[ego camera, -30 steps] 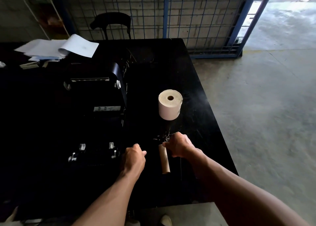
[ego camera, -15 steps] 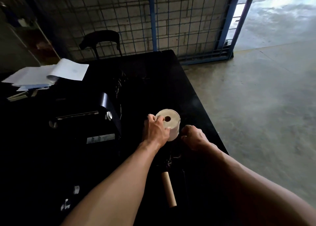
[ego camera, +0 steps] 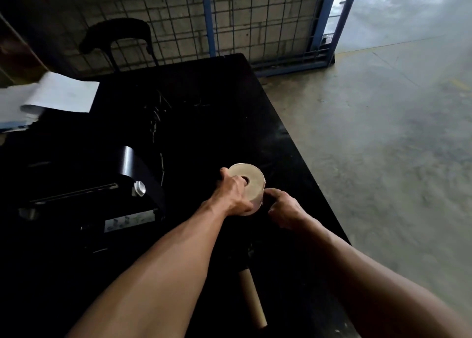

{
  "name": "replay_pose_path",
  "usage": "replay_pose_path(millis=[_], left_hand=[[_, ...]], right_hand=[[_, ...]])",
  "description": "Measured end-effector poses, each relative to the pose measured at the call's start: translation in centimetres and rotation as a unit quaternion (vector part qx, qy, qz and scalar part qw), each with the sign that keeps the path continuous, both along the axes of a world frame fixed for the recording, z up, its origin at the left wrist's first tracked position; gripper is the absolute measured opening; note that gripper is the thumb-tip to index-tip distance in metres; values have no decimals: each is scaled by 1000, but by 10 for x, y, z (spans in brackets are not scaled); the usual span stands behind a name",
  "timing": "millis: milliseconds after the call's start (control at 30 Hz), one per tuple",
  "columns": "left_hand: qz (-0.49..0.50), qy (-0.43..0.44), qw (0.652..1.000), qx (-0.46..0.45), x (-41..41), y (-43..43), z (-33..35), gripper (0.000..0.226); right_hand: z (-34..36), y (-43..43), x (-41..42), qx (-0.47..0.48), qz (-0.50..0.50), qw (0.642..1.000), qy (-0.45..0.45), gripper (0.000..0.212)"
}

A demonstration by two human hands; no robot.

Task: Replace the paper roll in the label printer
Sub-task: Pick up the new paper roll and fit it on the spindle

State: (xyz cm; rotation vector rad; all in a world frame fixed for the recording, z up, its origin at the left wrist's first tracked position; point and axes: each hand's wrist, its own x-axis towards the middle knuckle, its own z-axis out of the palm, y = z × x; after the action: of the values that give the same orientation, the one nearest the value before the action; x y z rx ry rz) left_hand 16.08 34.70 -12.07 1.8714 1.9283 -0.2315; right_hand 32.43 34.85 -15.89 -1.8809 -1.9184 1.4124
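Observation:
A full white paper roll [ego camera: 251, 181] stands on end on the black table [ego camera: 209, 87], its core hole facing up. My left hand [ego camera: 233, 194] grips the roll from its left side, thumb over the top. My right hand [ego camera: 282, 208] touches the roll's lower right side with curled fingers; whether it grips is unclear. An empty brown cardboard core [ego camera: 251, 298] lies on the table near me, between my forearms. The black label printer [ego camera: 102, 197] sits left of the roll with its lid raised.
White papers [ego camera: 51, 97] lie at the table's far left. A black chair [ego camera: 117, 38] stands behind the table, in front of a blue-framed wire fence [ego camera: 209, 18]. The table's right edge drops to a concrete floor [ego camera: 383, 146].
Both hands left the empty core near me and reached forward to the full roll. My left hand took hold of it; my right hand closed in on its right side.

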Motion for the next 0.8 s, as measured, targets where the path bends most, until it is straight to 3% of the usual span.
replay_pose_path(millis=[100,133,233,300,400,500,633,700,800], left_hand=[[159,-187,969,34,-11,-17,5,33],[227,-282,932,27,-16,-24,6,32],[350,-527,774,-29,-24,-50,16,38],[366,-592,717,-31,-22,-67,23,40],[372,-647,665,-14,-13,-88,36,43],[399,-661,636,14,-5,-106,55,55],[430,-620,656,25,4,-124,74,88],[442,-605,661,31,8,-132,77,88],[466,-599,649,49,9,-143,80,69]], right_hand=[[10,-6,7,11,10,999,47,73],[17,-7,10,22,13,997,70,75],[47,-13,18,44,3,985,166,70],[67,-21,18,41,5,974,222,61],[89,-38,15,76,4,963,259,52],[103,-56,13,122,7,965,231,49],[111,-79,13,150,24,962,227,51],[115,-91,11,162,34,961,223,50],[119,-106,7,175,60,959,216,47]])
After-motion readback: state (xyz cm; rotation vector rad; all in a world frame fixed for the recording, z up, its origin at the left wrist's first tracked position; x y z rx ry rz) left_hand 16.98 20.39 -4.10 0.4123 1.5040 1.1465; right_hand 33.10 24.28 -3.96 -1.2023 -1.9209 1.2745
